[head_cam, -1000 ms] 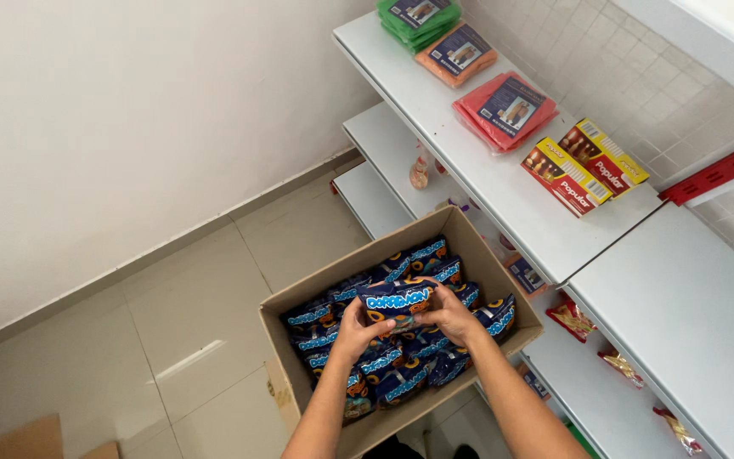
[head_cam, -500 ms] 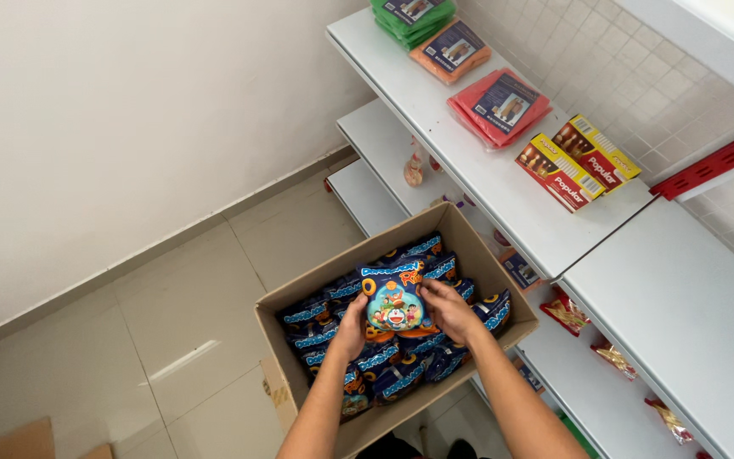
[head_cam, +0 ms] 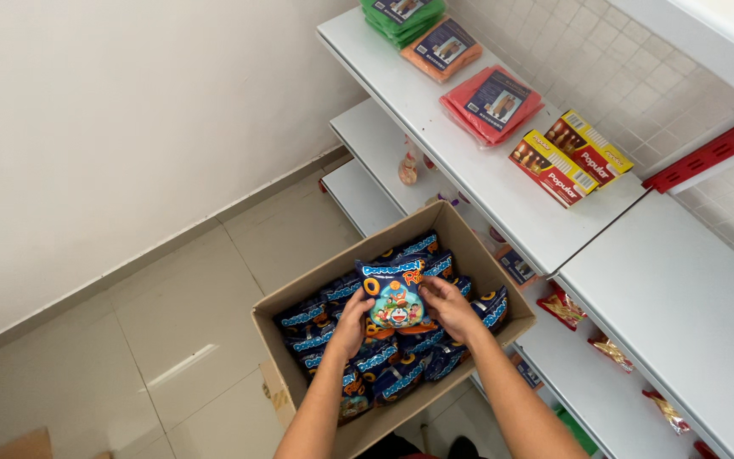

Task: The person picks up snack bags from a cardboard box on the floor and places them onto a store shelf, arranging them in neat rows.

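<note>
1. The left hand (head_cam: 352, 323) grips the lower left edge of the blue snack bag (head_cam: 392, 295), with its fingers curled closed on the packet. Only the edge is pinched, so I judge the bag could slip out on that side if the hold loosens, and fall back among the others.

2. The blue snack bag is held upright between both hands, just above the open cardboard box (head_cam: 299, 297). It is a puffed, glossy foil packet with a cartoon figure and orange rings printed on its front. Because it is full of air and smooth, a hard squeeze could crush what is inside or burst the seam.

3. Below it, the box is packed with more blue bags (head_cam: 401, 374) lying flat and overlapping. A lifted packet could drag a neighbour up with it and spill it over the box wall onto the tiled floor (head_cam: 172, 340).

4. The right hand (head_cam: 450, 308) holds the bag's right side, with its fingers wrapped closed around the edge. Its forearm crosses the near corner of the box, so a knock there could tip the box.

5. At right, the white shelves (head_cam: 503, 195) stand just beside the box, carrying red, orange and green packs and yellow boxes (head_cam: 569, 158). A careless swing could catch a shelf edge.
</note>
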